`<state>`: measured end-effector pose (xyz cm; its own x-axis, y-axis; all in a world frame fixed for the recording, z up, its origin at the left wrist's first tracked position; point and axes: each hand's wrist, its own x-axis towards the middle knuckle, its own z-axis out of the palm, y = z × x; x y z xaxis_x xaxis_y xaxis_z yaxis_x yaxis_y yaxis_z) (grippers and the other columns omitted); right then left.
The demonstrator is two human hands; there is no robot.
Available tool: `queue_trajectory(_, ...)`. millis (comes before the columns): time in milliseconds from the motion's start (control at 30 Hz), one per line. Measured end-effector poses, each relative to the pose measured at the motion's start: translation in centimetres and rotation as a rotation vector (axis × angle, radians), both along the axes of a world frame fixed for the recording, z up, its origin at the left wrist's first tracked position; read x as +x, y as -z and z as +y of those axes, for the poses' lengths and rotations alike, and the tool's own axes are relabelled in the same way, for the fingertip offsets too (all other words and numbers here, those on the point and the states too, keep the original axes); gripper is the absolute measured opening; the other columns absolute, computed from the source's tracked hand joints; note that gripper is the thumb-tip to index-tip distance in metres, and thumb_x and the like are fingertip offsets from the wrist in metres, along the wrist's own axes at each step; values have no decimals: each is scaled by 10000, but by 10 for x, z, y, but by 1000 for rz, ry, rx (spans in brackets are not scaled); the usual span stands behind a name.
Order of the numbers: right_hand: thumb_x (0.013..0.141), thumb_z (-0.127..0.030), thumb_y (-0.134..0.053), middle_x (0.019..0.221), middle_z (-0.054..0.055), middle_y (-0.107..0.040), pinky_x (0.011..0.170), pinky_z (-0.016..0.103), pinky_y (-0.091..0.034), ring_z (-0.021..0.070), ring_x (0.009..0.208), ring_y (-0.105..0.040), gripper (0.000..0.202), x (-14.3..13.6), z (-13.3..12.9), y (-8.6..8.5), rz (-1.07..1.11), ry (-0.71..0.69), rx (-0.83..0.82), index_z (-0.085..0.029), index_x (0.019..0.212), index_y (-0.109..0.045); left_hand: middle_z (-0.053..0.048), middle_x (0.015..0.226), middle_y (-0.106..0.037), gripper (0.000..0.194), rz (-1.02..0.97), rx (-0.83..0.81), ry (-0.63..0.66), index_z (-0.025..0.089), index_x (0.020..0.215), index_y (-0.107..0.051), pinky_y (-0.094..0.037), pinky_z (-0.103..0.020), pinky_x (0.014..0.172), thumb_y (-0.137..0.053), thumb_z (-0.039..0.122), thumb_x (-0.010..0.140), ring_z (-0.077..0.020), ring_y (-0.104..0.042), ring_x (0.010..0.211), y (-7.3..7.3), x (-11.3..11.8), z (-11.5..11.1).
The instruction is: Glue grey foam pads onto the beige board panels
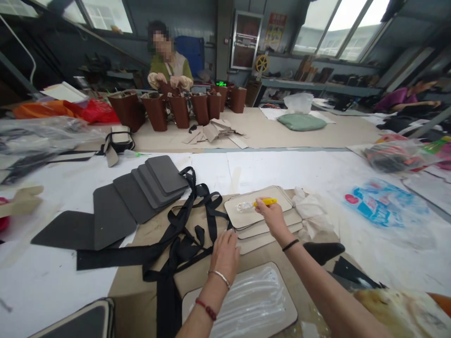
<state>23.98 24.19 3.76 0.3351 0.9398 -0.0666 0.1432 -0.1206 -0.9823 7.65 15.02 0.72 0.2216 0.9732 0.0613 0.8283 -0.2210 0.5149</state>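
My right hand (274,216) is closed around a yellow-handled brush (266,202), its whitish, glue-coated end resting over the top cream panel (260,191) of a fanned stack. My left hand (226,253) lies beside the stack's near left corner, fingers apart and slightly bent; whether the fingertips touch the panel edge I cannot tell. Beneath my left forearm is a cream panel (260,295) streaked with wet, whitish glue. Black strap (176,249) winds in loops to the left of my left hand. Dark grey panels (116,213) with rounded corners fan out further left.
Crumpled white paper (312,211) lies right of the stack, near a blue-printed plastic bag (387,204). A black-handled tool (324,251) is by my right forearm. Across the table, a person (169,70) works behind brown containers (155,111) and cardboard scraps (214,131). Another person sits far right.
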Motion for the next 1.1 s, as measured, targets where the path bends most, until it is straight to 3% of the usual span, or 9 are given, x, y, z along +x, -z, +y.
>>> queue_trajectory(133,647,-535,-593,666,39,-618,617,311,-484,169,608,-579,445,-7,18,13,44,-45,-42,-127,825,-596,-113,1281,-496,391,76,-75,95,198,1153,-540,-322,-460,1017,-529,191,762,-288,-376,1240,4,10,41)
queue_trajectory(267,695,-503,-529,611,24,-607,583,298,-460,172,579,-572,381,1,33,24,-139,-107,-104,-144,794,-607,-96,1285,-500,387,132,-112,120,245,1149,-550,-309,-504,1003,-546,239,762,-308,-391,1225,19,10,51)
queue_trajectory(467,746,-412,-465,607,19,-586,602,297,-406,175,580,-543,300,61,50,22,-660,10,-61,-175,806,-640,-82,1280,-508,365,147,-19,119,244,1151,-555,-312,-492,1001,-505,222,790,-289,-425,1192,41,7,49)
queue_trajectory(633,748,-352,-467,614,19,-559,617,303,-391,161,556,-489,274,104,60,15,-846,107,-70,-159,829,-645,-80,1263,-519,348,127,66,123,247,1138,-560,-356,-471,967,-483,215,800,-273,-451,1156,51,5,50)
queue_trajectory(767,749,-301,-471,715,42,-575,689,311,-395,164,643,-497,229,117,64,14,-931,119,-18,-164,820,-641,-76,1241,-537,345,129,100,130,254,1132,-565,-366,-459,956,-483,218,799,-264,-465,1136,53,3,49)
queue_trajectory(933,775,-293,-453,771,61,-586,724,309,-399,165,699,-514,235,114,61,14,-1019,63,56,-161,816,-643,-74,1271,-517,358,114,77,122,255,1150,-551,-343,-483,968,-471,230,801,-275,-454,1152,53,4,50)
queue_trajectory(1100,764,-324,-502,614,37,-589,656,315,-423,176,612,-540,236,93,43,-5,-905,55,-43,-149,783,-660,-78,1275,-517,327,58,-70,56,258,1101,-572,-286,-565,980,-509,268,781,-322,-397,1208,31,10,46)
